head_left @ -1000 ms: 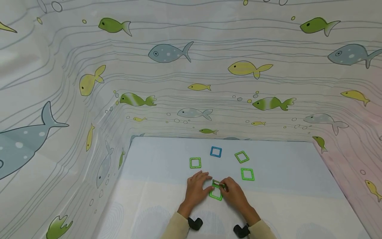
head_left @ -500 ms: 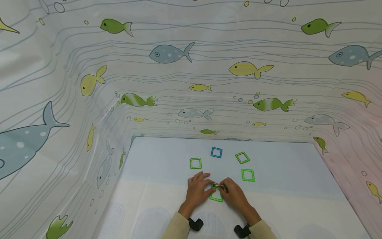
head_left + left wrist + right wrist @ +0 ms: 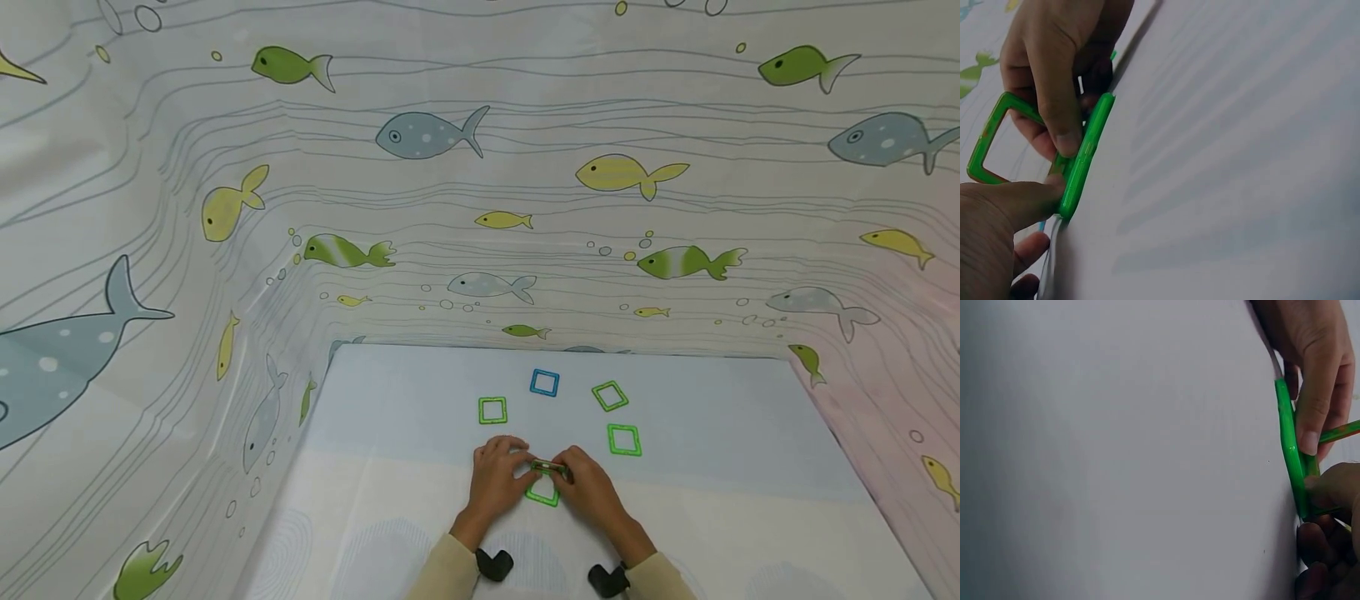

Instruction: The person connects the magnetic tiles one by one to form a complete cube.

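A green square magnetic tile (image 3: 543,497) with an open middle lies flat on the table between my hands. On its far edge stands a second green square tile (image 3: 984,147), seen nearly edge-on in the head view. My left hand (image 3: 497,479) pinches the left end of this standing tile between thumb and forefinger. At the other end my right hand (image 3: 588,492) grips it, the thumb on the near side. In the left wrist view both thumbs press low, close to where the two tiles meet. Fingers hide much of the standing tile.
Farther back on the white and pale blue table (image 3: 405,392) lie a green square tile (image 3: 492,410) at left, a blue one (image 3: 544,382) in the middle, and two more green ones (image 3: 610,396) at right. A fish-patterned sheet (image 3: 555,242) walls the back and sides.
The standing tile's left end has come down to the flat tile's far edge. My left forefinger has moved in against that end, while my right hand keeps its grip.
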Available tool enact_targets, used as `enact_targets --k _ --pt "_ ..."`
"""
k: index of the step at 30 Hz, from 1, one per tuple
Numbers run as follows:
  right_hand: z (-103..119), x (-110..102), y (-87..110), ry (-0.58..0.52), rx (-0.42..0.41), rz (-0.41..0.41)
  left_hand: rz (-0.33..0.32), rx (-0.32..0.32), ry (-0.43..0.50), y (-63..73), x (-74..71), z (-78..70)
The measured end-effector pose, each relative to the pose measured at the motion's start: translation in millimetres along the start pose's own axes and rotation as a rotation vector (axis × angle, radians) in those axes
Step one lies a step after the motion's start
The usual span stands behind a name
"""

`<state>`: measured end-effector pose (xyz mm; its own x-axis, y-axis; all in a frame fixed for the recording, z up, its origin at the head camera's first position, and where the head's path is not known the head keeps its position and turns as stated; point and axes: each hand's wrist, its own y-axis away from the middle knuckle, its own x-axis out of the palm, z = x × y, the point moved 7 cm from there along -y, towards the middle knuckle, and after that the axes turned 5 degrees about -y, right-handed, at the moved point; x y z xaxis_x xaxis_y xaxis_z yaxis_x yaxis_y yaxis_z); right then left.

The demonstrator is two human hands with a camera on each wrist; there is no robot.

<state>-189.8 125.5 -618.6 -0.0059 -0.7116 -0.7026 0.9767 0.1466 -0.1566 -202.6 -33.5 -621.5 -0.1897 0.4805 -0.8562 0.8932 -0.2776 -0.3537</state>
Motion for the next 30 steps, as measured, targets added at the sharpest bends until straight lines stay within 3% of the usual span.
enact_targets --k 9,30 --pt "-0.3 1.3 -0.6 0.015 0.000 -0.003 -0.010 -0.024 0.006 -0.8 -0.3 0.2" --pt "2.8 3.2 -0.7 0.048 -0.047 -0.005 0.081 -0.066 0.073 -3.4 3.3 3.5"
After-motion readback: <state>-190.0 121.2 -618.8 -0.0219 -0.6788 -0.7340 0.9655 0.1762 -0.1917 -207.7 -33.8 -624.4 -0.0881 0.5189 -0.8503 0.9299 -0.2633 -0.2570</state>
